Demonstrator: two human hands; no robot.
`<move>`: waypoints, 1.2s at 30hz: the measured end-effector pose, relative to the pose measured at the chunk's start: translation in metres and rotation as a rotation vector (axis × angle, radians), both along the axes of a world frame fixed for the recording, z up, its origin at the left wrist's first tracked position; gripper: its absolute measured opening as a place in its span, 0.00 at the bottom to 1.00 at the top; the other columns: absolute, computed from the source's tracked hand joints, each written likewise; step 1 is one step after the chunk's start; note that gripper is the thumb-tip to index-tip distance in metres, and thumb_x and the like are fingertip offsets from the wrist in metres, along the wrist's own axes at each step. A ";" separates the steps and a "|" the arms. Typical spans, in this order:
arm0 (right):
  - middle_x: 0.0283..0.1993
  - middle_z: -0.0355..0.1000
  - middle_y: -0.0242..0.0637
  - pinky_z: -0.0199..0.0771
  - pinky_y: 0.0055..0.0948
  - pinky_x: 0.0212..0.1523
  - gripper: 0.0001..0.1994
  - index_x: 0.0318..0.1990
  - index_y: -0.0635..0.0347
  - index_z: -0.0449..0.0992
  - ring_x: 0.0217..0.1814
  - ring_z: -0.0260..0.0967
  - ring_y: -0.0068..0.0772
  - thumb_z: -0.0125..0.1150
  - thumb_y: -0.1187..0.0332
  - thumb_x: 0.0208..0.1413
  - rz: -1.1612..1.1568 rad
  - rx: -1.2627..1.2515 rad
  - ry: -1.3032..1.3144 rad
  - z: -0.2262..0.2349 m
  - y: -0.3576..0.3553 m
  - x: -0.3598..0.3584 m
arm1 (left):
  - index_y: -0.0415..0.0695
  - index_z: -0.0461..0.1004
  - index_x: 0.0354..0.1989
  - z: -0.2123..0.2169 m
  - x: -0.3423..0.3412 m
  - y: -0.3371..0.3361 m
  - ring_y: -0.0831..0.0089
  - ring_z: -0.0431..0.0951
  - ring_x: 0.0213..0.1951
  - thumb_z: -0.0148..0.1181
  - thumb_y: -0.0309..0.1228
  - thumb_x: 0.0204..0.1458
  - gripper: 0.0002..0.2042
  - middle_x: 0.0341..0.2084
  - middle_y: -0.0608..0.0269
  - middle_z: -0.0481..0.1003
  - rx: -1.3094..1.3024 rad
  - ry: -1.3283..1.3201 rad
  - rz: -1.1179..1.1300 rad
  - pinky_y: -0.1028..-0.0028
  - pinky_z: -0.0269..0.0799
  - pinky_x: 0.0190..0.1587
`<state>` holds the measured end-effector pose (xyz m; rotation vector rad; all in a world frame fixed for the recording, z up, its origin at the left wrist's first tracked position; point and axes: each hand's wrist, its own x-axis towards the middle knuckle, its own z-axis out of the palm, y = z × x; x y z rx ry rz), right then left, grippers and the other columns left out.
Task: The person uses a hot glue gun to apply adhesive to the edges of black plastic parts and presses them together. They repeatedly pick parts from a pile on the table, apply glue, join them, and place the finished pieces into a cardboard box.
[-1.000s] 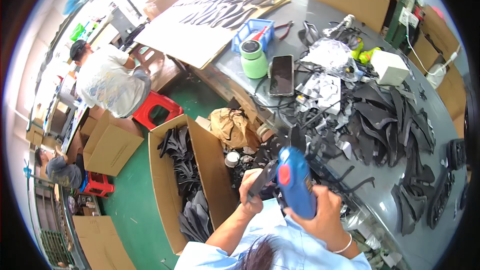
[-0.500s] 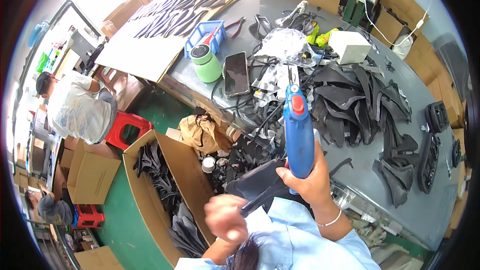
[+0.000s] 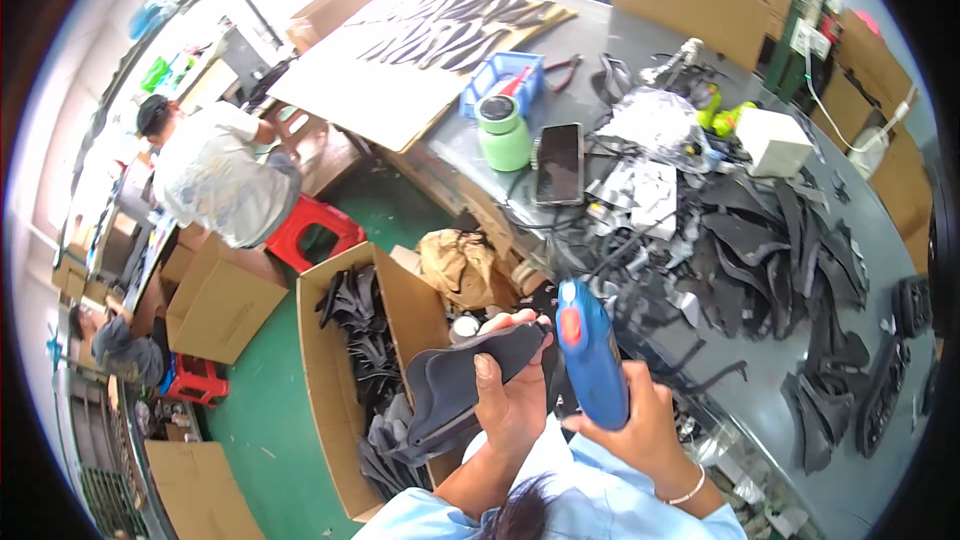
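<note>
My left hand (image 3: pixel 512 398) grips a dark grey, curved moulded piece (image 3: pixel 450 385), its thumb lying across the upper face. In my right hand (image 3: pixel 645 428) is a blue handheld power tool (image 3: pixel 597 365) with a red button, held nearly upright just right of the piece. The two do not clearly touch. Its working tip is hard to make out here. Below the piece stands an open cardboard box (image 3: pixel 322 390) holding several similar dark pieces (image 3: pixel 365 340).
On the grey table (image 3: pixel 690 20) lie a heap of dark pieces (image 3: pixel 770 250), a phone (image 3: pixel 559 165), a green jar (image 3: pixel 503 135), a blue basket (image 3: pixel 490 90), a white box (image 3: pixel 775 143) and crumpled plastic (image 3: pixel 650 125). A seated person (image 3: pixel 215 170) is at the left.
My left hand has turned palm-up and raised the dark piece over the box edge. The blue tool has come down and nearer to me. The view has shifted left.
</note>
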<state>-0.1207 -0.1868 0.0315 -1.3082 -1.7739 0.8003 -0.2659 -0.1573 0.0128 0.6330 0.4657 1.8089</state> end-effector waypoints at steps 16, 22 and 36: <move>0.23 0.68 0.42 0.70 0.33 0.23 0.33 0.38 0.67 0.65 0.21 0.69 0.40 0.76 0.52 0.34 0.174 0.146 -0.134 -0.007 -0.023 -0.015 | 0.46 0.60 0.54 -0.004 -0.010 0.002 0.60 0.68 0.54 0.48 0.51 0.57 0.25 0.52 0.54 0.67 0.089 0.159 0.356 0.65 0.66 0.56; 0.21 0.67 0.41 0.69 0.33 0.23 0.32 0.38 0.67 0.65 0.20 0.69 0.39 0.75 0.52 0.35 0.167 0.142 -0.143 -0.006 -0.023 -0.011 | 0.44 0.62 0.54 -0.017 -0.025 -0.002 0.59 0.69 0.53 0.50 0.47 0.57 0.23 0.48 0.53 0.71 0.064 0.146 0.234 0.63 0.65 0.56; 0.20 0.69 0.40 0.66 0.34 0.22 0.27 0.39 0.68 0.67 0.18 0.67 0.40 0.73 0.63 0.33 0.168 0.243 -0.280 -0.021 -0.021 0.007 | 0.34 0.68 0.46 0.026 -0.056 -0.005 0.61 0.76 0.44 0.48 0.34 0.58 0.16 0.38 0.48 0.74 -0.194 0.276 -0.006 0.65 0.72 0.46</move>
